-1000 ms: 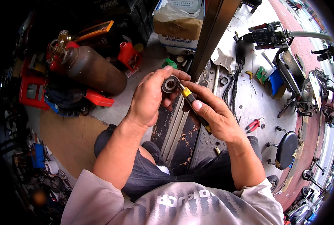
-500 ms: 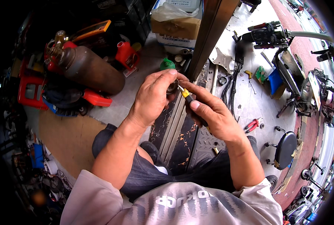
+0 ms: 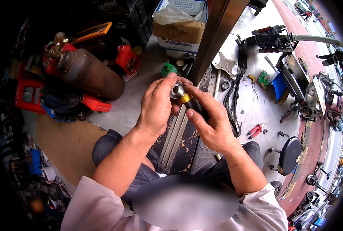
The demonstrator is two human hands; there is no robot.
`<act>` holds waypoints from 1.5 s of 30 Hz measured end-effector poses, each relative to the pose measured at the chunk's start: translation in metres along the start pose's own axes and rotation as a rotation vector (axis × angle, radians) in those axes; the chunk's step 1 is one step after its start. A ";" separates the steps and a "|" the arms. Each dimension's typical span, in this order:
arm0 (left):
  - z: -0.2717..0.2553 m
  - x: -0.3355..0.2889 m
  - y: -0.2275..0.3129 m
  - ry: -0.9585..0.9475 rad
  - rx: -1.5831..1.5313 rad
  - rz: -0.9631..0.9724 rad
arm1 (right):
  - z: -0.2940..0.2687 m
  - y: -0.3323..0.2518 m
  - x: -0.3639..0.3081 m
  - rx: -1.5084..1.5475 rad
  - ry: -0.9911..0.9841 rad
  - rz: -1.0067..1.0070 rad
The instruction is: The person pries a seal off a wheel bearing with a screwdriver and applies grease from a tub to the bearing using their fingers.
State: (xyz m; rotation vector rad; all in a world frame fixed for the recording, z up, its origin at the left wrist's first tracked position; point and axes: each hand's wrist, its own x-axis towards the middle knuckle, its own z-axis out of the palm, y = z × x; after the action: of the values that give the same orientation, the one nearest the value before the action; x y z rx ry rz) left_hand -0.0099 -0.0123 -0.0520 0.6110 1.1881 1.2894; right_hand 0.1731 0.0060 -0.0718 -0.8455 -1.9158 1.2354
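Note:
My left hand [image 3: 156, 102] is closed around a small round metal ring [image 3: 174, 92], its thumb along the upper edge and its open face turned up. In my right hand [image 3: 217, 125] is a screwdriver [image 3: 195, 105] with a black handle and a yellow collar. Its metal end meets the ring's middle; the very tip cannot be made out. The right forefinger reaches along the tool to beside the ring. Both hands are close together above my knees, over a dark metal door track [image 3: 173, 142].
A metal post [image 3: 213, 38] rises just beyond my hands. To the left lie a brown gas cylinder [image 3: 92, 73] and a red container [image 3: 127, 57]. Red-handled pliers [image 3: 257, 131] and a black wheeled stool [image 3: 289, 156] are on the right. A green bottle [image 3: 168, 69] stands behind my left hand.
The screwdriver has swung so its handle points more toward me, and more of the ring's face shows. My right hand has shifted slightly left and down.

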 end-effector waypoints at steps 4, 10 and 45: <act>0.004 0.001 -0.010 0.037 0.011 0.065 | 0.005 0.003 0.001 -0.016 0.060 -0.055; 0.008 -0.003 -0.015 0.093 -0.124 0.071 | 0.012 -0.003 0.001 -0.226 0.099 -0.086; 0.001 0.013 -0.016 0.126 -0.432 -0.119 | -0.014 -0.010 0.004 -0.302 -0.062 -0.041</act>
State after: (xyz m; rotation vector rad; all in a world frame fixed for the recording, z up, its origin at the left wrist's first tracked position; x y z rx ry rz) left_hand -0.0050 -0.0036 -0.0702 0.1447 0.9864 1.4410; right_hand 0.1810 0.0127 -0.0570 -0.9232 -2.1940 0.9721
